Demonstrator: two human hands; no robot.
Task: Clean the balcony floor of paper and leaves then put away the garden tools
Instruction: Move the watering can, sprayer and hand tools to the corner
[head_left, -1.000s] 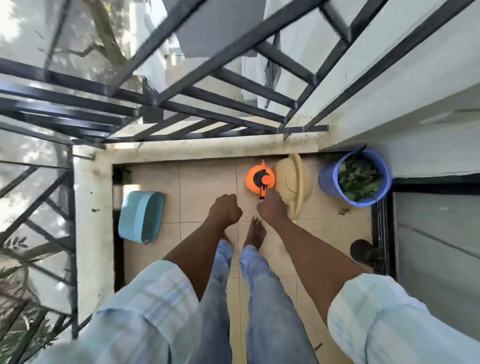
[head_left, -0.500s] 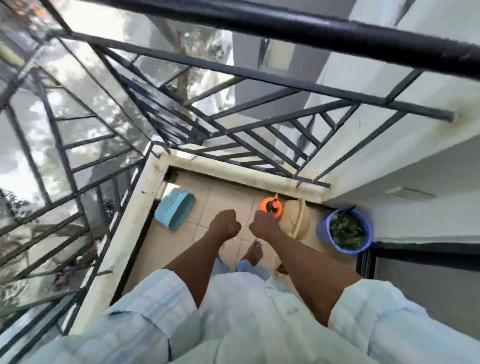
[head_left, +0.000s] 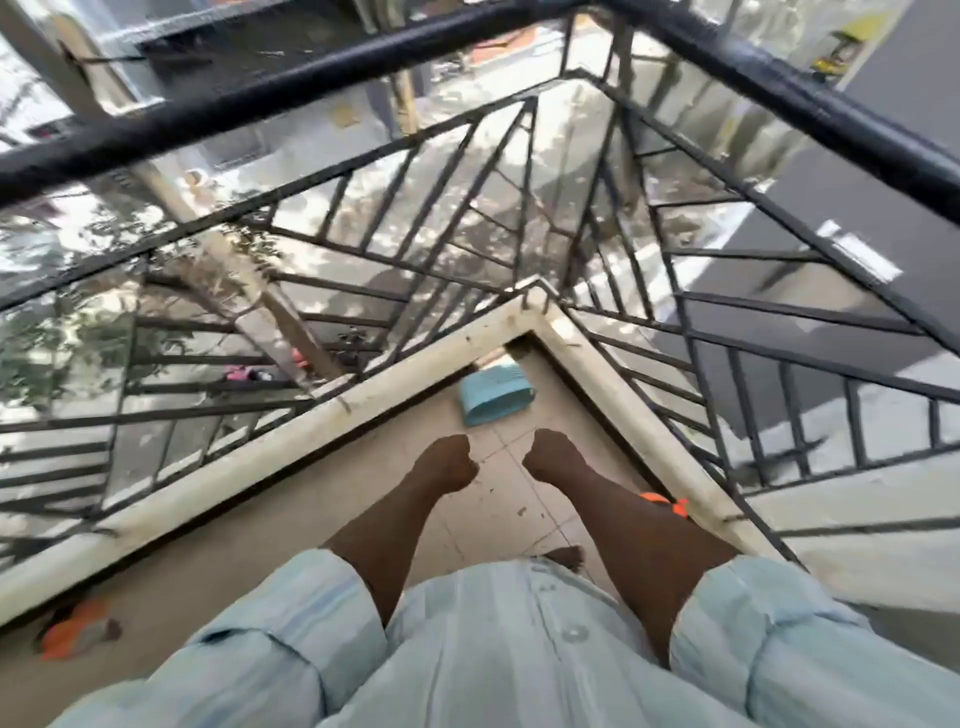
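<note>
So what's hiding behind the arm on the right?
An orange thing peeks out behind the right forearm, near the pale ledge. Only a small corner shows; the arm covers the rest, so what it is cannot be told.

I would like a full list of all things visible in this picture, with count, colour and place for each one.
basket: one, light blue, lying on the floor in the balcony corner.
orange object: one, mostly hidden behind the right forearm, by the right ledge.
orange and grey object: one, blurred, floor at far left.
railing: black metal, around the corner.
ledge: cream, under the railing.
floor: beige tiles, small specks of debris.
left hand: fisted, empty.
right hand: fisted, empty.
</note>
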